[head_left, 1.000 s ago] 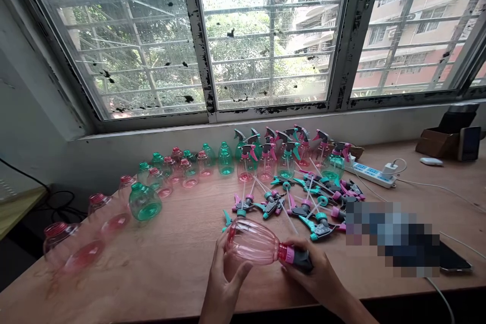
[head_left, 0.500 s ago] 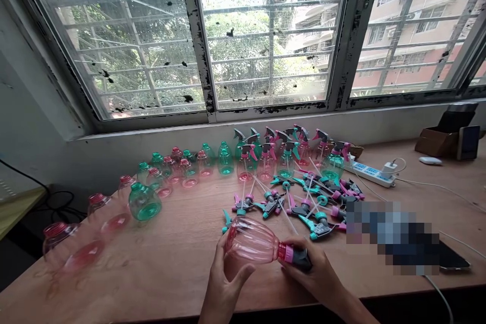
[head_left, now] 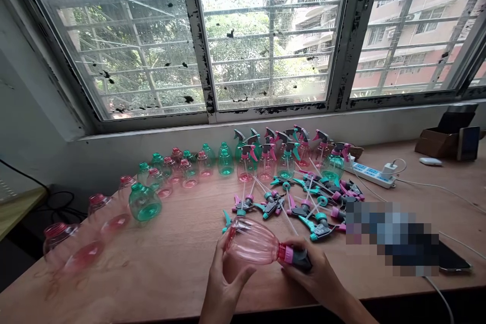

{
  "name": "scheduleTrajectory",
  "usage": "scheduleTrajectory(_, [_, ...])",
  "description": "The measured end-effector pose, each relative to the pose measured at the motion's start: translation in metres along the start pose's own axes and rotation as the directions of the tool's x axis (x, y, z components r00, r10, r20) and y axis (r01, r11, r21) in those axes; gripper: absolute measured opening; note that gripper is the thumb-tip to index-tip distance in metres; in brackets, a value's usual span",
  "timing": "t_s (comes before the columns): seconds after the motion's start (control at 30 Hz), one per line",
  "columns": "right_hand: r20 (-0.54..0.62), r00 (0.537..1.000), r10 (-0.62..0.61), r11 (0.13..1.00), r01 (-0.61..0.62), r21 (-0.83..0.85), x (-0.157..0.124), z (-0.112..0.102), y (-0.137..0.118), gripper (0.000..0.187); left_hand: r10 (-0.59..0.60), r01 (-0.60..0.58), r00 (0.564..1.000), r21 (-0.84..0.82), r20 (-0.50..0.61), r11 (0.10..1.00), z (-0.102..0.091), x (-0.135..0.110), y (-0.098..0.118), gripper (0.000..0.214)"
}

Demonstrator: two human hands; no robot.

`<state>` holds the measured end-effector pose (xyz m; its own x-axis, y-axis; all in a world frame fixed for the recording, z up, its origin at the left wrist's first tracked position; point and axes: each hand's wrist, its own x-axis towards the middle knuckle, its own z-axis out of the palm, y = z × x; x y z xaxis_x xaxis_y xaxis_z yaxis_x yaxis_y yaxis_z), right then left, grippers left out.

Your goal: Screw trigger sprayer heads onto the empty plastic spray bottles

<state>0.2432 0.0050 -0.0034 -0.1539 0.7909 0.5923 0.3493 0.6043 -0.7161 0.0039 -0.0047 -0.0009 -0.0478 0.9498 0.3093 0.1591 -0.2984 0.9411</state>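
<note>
A clear pink spray bottle [head_left: 252,240] lies sideways in both my hands just above the wooden table [head_left: 178,258]. My left hand [head_left: 224,283] cups the bottle's body from below. My right hand [head_left: 317,276] grips the dark trigger head [head_left: 299,259] with its pink collar at the bottle's neck. Just beyond lies a heap of loose trigger heads [head_left: 304,200], teal and pink, with white dip tubes.
Capless pink and green bottles [head_left: 144,202] stand in a row toward the left edge. Finished spray bottles [head_left: 281,154] stand under the window sill. A power strip [head_left: 374,173], cables, a phone [head_left: 453,261] and a cardboard box [head_left: 436,142] are on the right.
The bottle has shifted very slightly in my hands; my left thumb has moved along its body. Everything on the table is as before.
</note>
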Motion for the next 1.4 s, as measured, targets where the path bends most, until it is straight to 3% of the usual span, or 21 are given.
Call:
scheduleTrajectory(0.23, [-0.010, 0.999, 0.048, 0.999, -0.048, -0.014, -0.002, -0.001, -0.003, 0.022, 0.036, -0.035, 0.999, 0.022, -0.031, 0.999, -0.001, 0.004, -0.005, 0.061])
scheduleTrajectory(0.43, [-0.014, 1.000, 0.014, 1.000, -0.014, -0.007, -0.002, 0.001, 0.001, 0.021, -0.001, 0.001, 1.000, -0.012, -0.003, 1.000, 0.001, 0.000, 0.000, 0.078])
scheduleTrajectory(0.57, [0.009, 1.000, -0.007, 1.000, 0.007, -0.022, -0.001, 0.000, 0.002, 0.021, -0.048, 0.049, 0.999, -0.073, 0.010, 0.996, 0.001, 0.000, -0.001, 0.070])
scheduleTrajectory(0.7, [-0.006, 0.999, 0.031, 0.999, -0.031, -0.034, -0.003, -0.001, 0.000, 0.022, -0.001, 0.001, 0.999, -0.016, -0.044, 1.000, -0.001, 0.004, -0.006, 0.064])
scheduleTrajectory(0.93, [0.015, 0.999, 0.036, 0.999, -0.036, -0.021, -0.003, 0.001, 0.003, 0.021, -0.033, 0.033, 0.999, -0.004, -0.009, 0.999, 0.002, 0.000, 0.005, 0.072])
scheduleTrajectory(1.2, [0.007, 0.999, 0.036, 0.999, -0.035, -0.030, -0.004, -0.001, 0.000, 0.024, 0.028, -0.027, 0.999, 0.021, -0.033, 0.999, -0.001, 0.005, -0.010, 0.060])
scheduleTrajectory(1.4, [0.033, 0.999, 0.016, 0.999, -0.014, -0.043, -0.005, 0.000, 0.006, 0.025, 0.001, -0.001, 1.000, 0.014, 0.010, 1.000, 0.002, 0.000, 0.003, 0.079])
